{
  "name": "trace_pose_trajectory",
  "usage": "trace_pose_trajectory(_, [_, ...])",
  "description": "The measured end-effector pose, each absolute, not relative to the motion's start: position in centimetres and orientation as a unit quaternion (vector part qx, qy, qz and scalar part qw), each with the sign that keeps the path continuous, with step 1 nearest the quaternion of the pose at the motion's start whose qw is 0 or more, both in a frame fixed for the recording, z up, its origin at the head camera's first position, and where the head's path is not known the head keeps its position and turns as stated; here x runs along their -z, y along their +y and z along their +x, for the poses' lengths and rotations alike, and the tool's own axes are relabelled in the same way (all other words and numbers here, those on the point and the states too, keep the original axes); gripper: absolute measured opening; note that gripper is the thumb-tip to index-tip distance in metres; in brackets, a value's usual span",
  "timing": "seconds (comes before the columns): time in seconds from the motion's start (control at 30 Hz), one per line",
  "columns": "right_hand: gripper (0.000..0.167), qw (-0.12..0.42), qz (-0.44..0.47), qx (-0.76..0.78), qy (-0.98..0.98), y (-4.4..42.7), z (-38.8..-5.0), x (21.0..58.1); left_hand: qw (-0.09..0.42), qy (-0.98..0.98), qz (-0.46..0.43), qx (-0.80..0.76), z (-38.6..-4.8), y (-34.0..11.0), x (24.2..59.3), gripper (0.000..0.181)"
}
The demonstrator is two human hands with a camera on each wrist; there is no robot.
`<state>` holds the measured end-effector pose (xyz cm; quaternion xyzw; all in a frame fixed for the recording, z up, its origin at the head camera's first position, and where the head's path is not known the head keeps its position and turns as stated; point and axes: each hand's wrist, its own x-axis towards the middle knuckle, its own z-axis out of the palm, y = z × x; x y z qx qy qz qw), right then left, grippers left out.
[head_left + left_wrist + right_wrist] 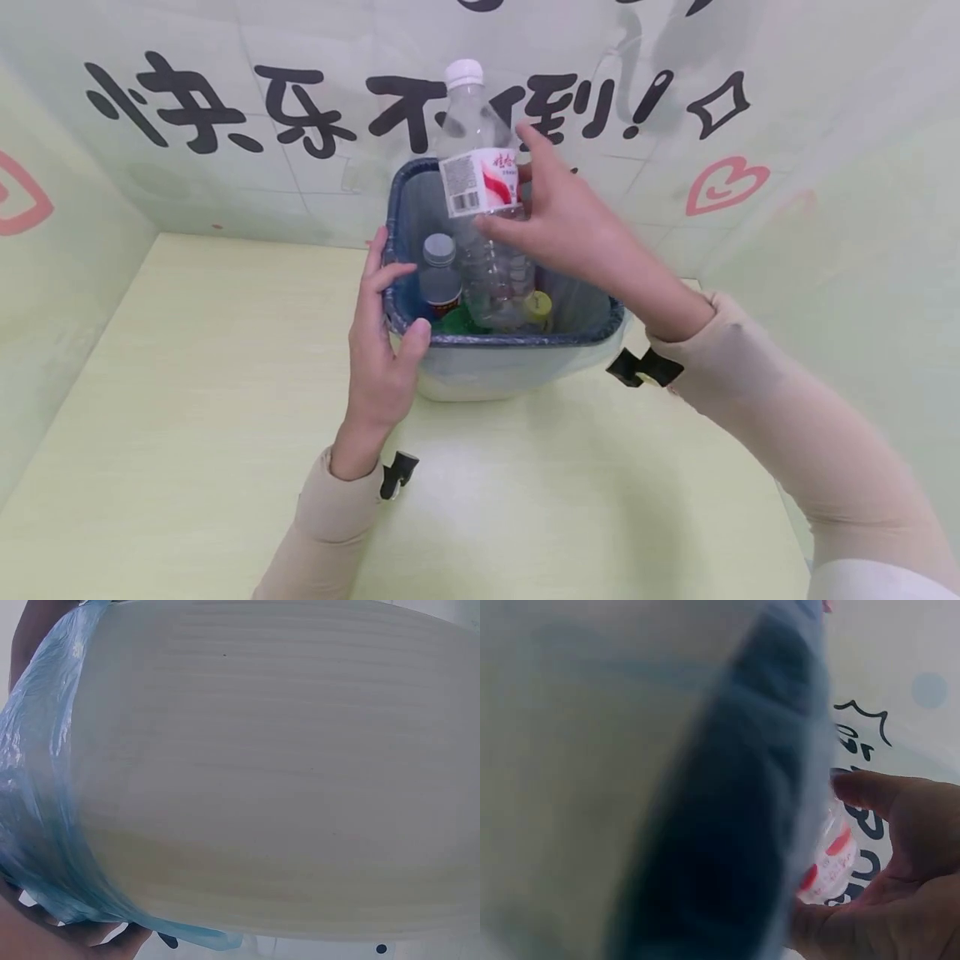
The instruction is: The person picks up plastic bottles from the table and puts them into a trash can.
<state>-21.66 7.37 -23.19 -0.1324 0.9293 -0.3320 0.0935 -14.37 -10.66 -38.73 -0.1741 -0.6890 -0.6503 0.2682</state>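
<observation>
A light-coloured trash bin (480, 372), its rim covered by a dark blue plastic bag (517, 340), stands against the back wall. My left hand (378, 354) grips its left side, thumb and index finger at the rim. My right hand (570, 212) holds a clear plastic bottle (480, 183) with a white cap and a red-and-white label. The bottle tilts slightly, its lower half inside the bin. In the right wrist view, the blurred bag (735, 787) covers most of the bottle (836, 859). The bin's wall (285, 765) fills the left wrist view.
Inside the bin lie a grey-capped bottle (440, 271), a green item (461, 321) and a yellow-capped item (537, 307). Beneath the bin is a pale table (225, 417). Walls with black lettering (303, 108) and pink hearts (726, 185) enclose it at the back and sides.
</observation>
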Motion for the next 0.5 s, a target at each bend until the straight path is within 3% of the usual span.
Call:
trace_pose_trajectory(0.17, [0.113,0.097,-0.133,0.271,0.948,7.5,-20.9,24.0,0.266,-0.691,-0.171,0.650,-14.4,-10.6,38.7,0.070])
trace_pose_trajectory(0.5, [0.082,0.074,-0.164,0.276,0.944,10.0,-20.0,23.6,0.262,-0.689,-0.175,0.653,-14.4,-10.8,38.8,0.064])
